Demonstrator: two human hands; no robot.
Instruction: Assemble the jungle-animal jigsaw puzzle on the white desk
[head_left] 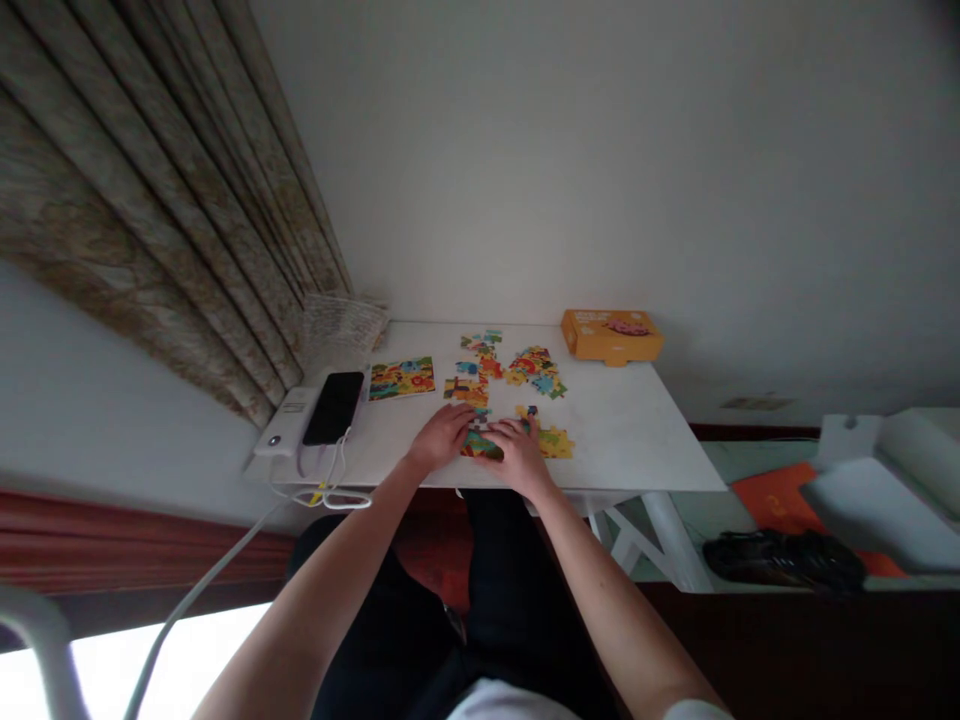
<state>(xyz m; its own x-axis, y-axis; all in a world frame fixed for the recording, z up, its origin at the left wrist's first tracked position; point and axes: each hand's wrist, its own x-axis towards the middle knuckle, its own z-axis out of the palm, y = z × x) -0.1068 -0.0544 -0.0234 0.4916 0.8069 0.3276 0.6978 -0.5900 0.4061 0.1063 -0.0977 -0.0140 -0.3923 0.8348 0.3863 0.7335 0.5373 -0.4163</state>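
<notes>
My left hand (441, 438) rests at the table's front part, fingers bent and pressed together on a small grey-white puzzle piece (480, 423). Facing it, my right hand (517, 455) lies with its fingers stretched over a joined green and red puzzle section (480, 446), covering part of it. A yellow puzzle section (556, 443) shows to the right of that hand. Just beyond the left fingertips is an orange joined section (465, 390). Farther back are a colourful joined section (534, 370) and several loose pieces (481, 342).
A picture card (403, 378) lies left of the pieces on the white table (630, 430). At the left edge, a black phone (334, 408) rests by a white power strip (289, 418) with cables. An orange puzzle box (612, 336) stands at the back right, against the wall.
</notes>
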